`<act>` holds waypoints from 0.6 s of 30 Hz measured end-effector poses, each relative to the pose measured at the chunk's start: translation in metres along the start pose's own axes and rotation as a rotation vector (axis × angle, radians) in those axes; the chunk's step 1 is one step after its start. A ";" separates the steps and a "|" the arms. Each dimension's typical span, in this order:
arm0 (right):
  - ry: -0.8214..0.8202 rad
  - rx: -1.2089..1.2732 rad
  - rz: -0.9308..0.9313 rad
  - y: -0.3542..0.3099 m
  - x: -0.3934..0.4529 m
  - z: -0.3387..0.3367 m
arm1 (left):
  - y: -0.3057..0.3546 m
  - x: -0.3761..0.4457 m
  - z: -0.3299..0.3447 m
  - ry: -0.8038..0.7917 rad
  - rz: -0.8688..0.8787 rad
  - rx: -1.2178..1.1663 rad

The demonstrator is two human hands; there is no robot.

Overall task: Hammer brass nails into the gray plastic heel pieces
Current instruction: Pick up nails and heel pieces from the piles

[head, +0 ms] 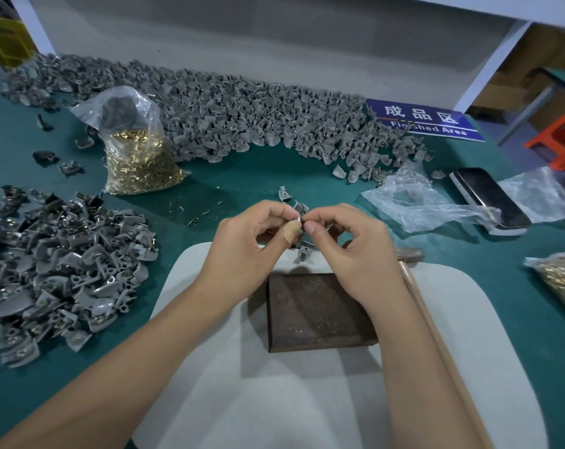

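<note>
Left hand (242,241) and right hand (349,244) meet fingertip to fingertip, both pinching heel piece (299,218); nail between them too small to tell. Iron block (316,312) lies nearer body, under wrists. Hammer (414,280) beside right wrist, handle toward body.

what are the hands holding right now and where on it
Both hands pinch one small gray plastic heel piece at fingertip level: left hand on its left side, right hand on its right. Whether a nail is held cannot be told.

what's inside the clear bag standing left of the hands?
The clear plastic bag holds brass nails, filling roughly its lower half. A dark mass shows through the upper part; the crinkled plastic blurs what it is.
</note>
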State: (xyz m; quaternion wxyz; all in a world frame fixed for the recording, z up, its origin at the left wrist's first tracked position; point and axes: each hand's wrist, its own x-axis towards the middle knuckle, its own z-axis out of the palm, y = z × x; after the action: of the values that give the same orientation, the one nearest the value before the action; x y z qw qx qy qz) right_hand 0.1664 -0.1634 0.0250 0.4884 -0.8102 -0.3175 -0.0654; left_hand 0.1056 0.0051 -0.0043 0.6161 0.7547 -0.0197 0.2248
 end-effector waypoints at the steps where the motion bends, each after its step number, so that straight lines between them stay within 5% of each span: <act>1: 0.001 0.001 0.010 -0.001 0.000 0.000 | 0.000 0.000 0.000 -0.001 0.000 0.000; 18: -0.026 -0.339 -0.079 -0.012 -0.002 0.004 | 0.005 -0.001 -0.004 0.020 0.239 0.435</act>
State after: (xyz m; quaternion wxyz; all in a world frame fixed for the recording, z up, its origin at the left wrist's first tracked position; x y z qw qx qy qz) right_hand 0.1571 -0.1573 0.0314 0.3376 -0.8686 -0.3399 -0.1267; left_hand 0.1022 0.0074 0.0010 0.4083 0.8597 -0.0537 0.3022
